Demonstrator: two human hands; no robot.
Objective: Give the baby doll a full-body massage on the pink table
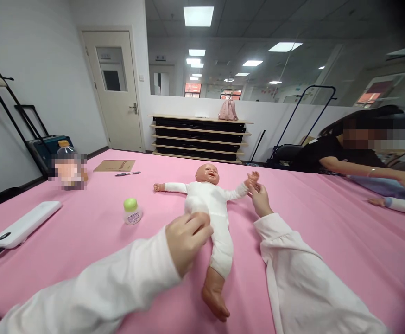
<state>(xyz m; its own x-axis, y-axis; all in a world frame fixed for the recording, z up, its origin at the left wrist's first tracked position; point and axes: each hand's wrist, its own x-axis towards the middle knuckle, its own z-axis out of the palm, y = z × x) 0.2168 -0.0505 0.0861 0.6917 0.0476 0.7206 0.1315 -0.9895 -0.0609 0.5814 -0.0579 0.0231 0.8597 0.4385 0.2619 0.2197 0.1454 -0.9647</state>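
A baby doll (207, 195) with a white cloth body lies on its back, head away from me, arms spread. My right hand (260, 199) is closed with its fingertips around the doll's wrist on the right side. Over the doll's lower body is my left hand (190, 236), its fingers curled together. A blurred white patch shows just beyond those fingers; whether it is a cloth in the hand or part of the doll I cannot tell. One bare doll foot (215, 297) points towards me, while the other leg is hidden behind my left hand and sleeve.
A small jar with a green lid (132, 211) stands left of the doll on the pink tablecloth (94, 260). Further left are a pen (128, 174), a brown notebook (114, 165), a bottle (68, 167) and a white power bank (27, 223). Another person (344, 157) works beside a second doll at right.
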